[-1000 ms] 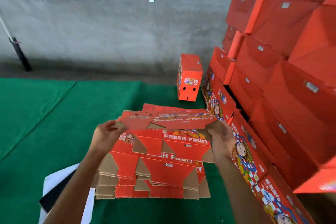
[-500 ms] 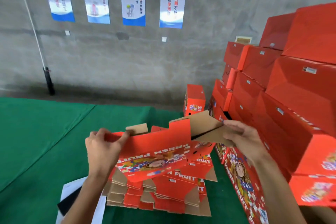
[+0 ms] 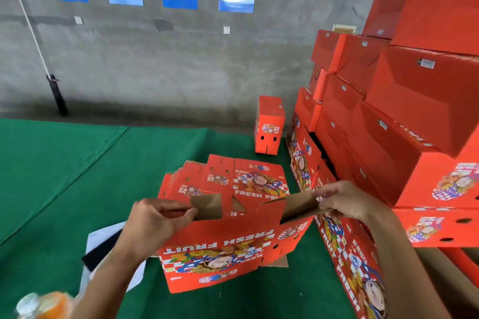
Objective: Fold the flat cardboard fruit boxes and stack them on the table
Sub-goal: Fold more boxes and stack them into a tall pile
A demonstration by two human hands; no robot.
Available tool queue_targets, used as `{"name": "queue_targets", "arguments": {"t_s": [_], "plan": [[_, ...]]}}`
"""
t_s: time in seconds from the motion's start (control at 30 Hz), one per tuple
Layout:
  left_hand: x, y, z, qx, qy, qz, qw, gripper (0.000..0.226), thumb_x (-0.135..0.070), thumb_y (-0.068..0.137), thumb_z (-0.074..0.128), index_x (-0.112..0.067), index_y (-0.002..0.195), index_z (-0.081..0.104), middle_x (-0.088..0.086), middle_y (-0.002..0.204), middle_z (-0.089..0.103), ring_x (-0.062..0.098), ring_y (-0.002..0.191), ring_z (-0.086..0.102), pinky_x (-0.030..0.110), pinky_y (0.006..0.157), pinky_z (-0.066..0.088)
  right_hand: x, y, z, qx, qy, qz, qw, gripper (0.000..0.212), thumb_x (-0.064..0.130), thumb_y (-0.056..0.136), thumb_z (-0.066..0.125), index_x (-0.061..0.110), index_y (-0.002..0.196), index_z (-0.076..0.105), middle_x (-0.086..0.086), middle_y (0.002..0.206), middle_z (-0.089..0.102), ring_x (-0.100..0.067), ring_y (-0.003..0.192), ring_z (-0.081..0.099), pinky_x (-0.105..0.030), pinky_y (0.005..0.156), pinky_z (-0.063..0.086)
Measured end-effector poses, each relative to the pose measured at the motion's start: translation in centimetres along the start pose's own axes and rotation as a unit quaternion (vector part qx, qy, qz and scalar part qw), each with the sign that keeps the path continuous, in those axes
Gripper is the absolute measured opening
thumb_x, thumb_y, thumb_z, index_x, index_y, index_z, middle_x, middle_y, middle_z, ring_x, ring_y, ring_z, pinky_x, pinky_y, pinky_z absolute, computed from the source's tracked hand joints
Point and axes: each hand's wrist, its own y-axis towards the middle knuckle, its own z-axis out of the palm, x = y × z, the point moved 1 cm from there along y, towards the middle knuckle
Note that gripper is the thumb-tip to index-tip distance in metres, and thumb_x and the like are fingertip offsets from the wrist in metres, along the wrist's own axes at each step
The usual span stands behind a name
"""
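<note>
I hold one red "FRESH FRUIT" cardboard box [image 3: 228, 254] upright in front of me, partly opened, its print upside down and brown flaps at the top. My left hand [image 3: 155, 225] pinches the brown flap at its top left. My right hand [image 3: 344, 201] pinches the brown flap at its top right. Behind it the pile of flat red boxes [image 3: 233, 179] lies fanned on the green table [image 3: 64, 176].
Folded red boxes [image 3: 404, 116] are stacked high along the right, down to the near edge. One folded box [image 3: 268, 125] stands alone at the back. A white and black sheet [image 3: 103, 243] lies left of the pile. An orange bottle [image 3: 44, 304] is at bottom left.
The box has come up off the flat pile, turned upright and moved toward me, and it has started to open. Both hands shifted their grip to its top flaps.
</note>
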Motion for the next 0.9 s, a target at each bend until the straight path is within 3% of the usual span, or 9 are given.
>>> {"name": "queue_targets", "arguments": {"t_s": [0.17,0.27,0.4,0.5,0.6,0.7,0.8,0.9], "plan": [[0.1,-2.5,0.7,0.115,-0.142,-0.023,0.983,0.036,-0.029,0.069,0.091,-0.032,0.104,0.082,-0.001,0.105,0.079,0.016,0.099,0.076,0.017,0.084,0.057,-0.3,-1.1,-0.2,0.041,-0.038,0.011,0.998,0.031,-0.008,0.093,0.063,0.017,0.11,0.07,-0.019,0.085,0.07,-0.016,0.063,0.064,-0.023,0.057,0.054],[0.3,-3.6,0.6,0.221,-0.213,-0.055,0.95,0.043,-0.016,0.078,0.088,-0.025,0.118,0.078,0.009,0.117,0.076,0.025,0.114,0.071,0.023,0.092,0.056,-0.2,-1.6,-0.6,0.067,-0.056,0.006,0.996,0.029,-0.007,0.095,0.061,0.013,0.112,0.073,-0.016,0.073,0.065,-0.016,0.055,0.058,-0.024,0.052,0.049],[-0.1,-5.2,2.4,0.35,-0.128,-0.003,0.928,0.032,-0.017,0.088,0.082,-0.024,0.119,0.078,0.003,0.127,0.073,0.021,0.123,0.067,0.033,0.105,0.052,-0.3,-1.3,-0.2,0.079,-0.113,0.017,0.99,0.023,-0.002,0.095,0.065,0.015,0.105,0.077,-0.008,0.064,0.058,-0.012,0.049,0.051,-0.024,0.05,0.048],[-0.8,-6.2,3.7,0.364,-0.106,0.061,0.923,0.037,-0.026,0.091,0.08,-0.03,0.127,0.074,-0.011,0.14,0.064,0.01,0.134,0.057,0.025,0.11,0.046,-0.9,-1.4,0.7,0.073,-0.176,0.008,0.982,0.01,0.024,0.088,0.081,0.022,0.099,0.079,-0.003,0.086,0.069,-0.012,0.07,0.06,-0.025,0.061,0.049],[-1.2,-6.6,4.0,0.383,-0.022,0.065,0.921,0.049,-0.034,0.094,0.076,-0.045,0.138,0.059,-0.022,0.135,0.064,0.002,0.125,0.06,0.03,0.104,0.052,-0.9,-1.3,1.2,0.053,-0.224,-0.032,0.973,0.028,0.047,0.077,0.087,0.023,0.091,0.081,-0.002,0.099,0.073,-0.022,0.094,0.066,-0.039,0.083,0.051],[-1.6,-6.3,4.1,0.391,0.129,0.157,0.898,0.023,-0.05,0.103,0.057,-0.046,0.123,0.068,-0.024,0.11,0.072,0.002,0.099,0.069,0.034,0.088,0.057,-0.2,-1.2,1.6,0.043,-0.237,-0.034,0.97,0.047,0.061,0.073,0.084,0.016,0.087,0.081,-0.013,0.08,0.069,-0.032,0.075,0.062,-0.034,0.066,0.04],[-2.7,-6.2,4.4,0.408,0.144,0.174,0.885,0.022,-0.052,0.104,0.054,-0.052,0.119,0.07,-0.033,0.106,0.071,-0.004,0.095,0.07,0.026,0.085,0.056,1.3,-1.2,1.7,0.023,-0.244,-0.046,0.968,0.064,0.067,0.073,0.08,0.003,0.074,0.073,-0.004,0.057,0.041,-0.017,0.052,0.037,-0.032,0.055,0.025],[-4.5,-5.5,5.3,0.434,0.143,0.178,0.872,0.022,-0.043,0.101,0.059,-0.051,0.119,0.07,-0.039,0.101,0.069,-0.014,0.091,0.067,0.015,0.078,0.053,3.4,-1.3,2.5,0.021,-0.247,-0.1,0.964,0.063,0.069,0.077,0.076,0.012,0.058,0.058,-0.002,0.052,0.038,-0.015,0.048,0.034,-0.032,0.057,0.03]]}}
